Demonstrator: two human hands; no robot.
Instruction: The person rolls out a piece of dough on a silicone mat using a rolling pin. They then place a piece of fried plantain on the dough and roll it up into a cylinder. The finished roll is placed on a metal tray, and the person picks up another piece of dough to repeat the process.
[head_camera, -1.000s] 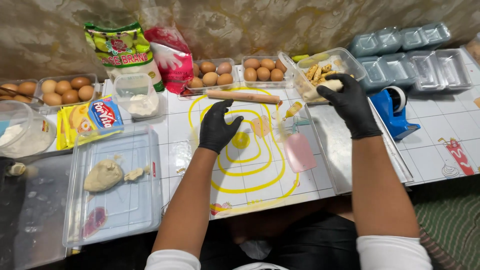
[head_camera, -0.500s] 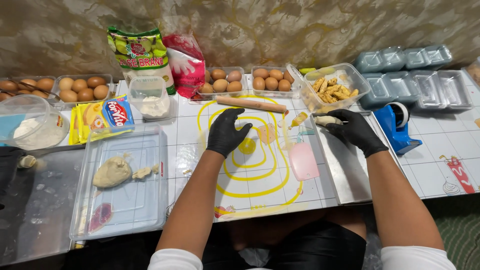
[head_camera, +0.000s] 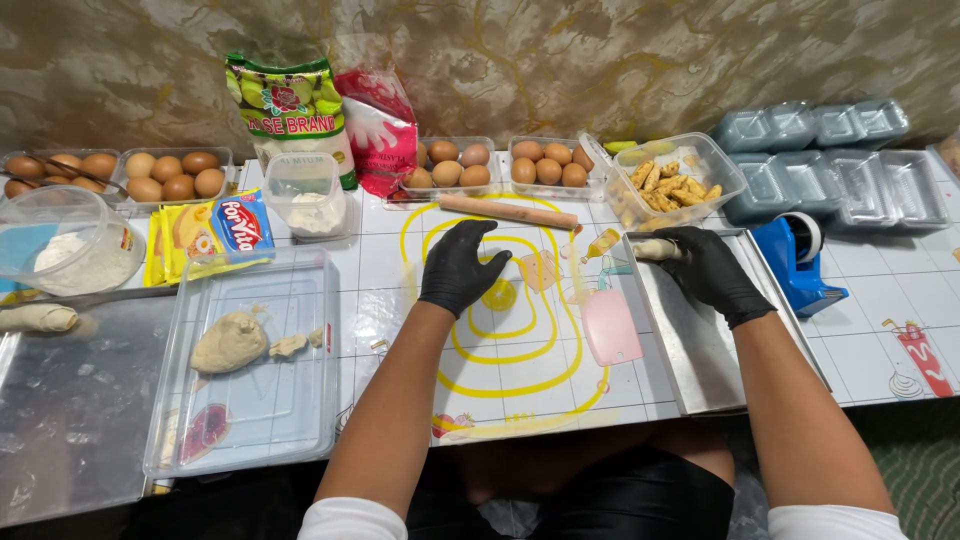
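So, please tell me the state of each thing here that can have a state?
left hand: gloved, flat on the mat
right hand: gloved, holding a dough piece
snack tub: open, partly filled
dough lump: unrolled, in the clear tray
rolling pin: lying idle
egg cartons: open, full

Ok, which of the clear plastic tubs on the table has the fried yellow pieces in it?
The clear rectangular tub at the back right, just beyond the right hand. The small tub by the bags holds white powder, and the large flat one holds pale dough.
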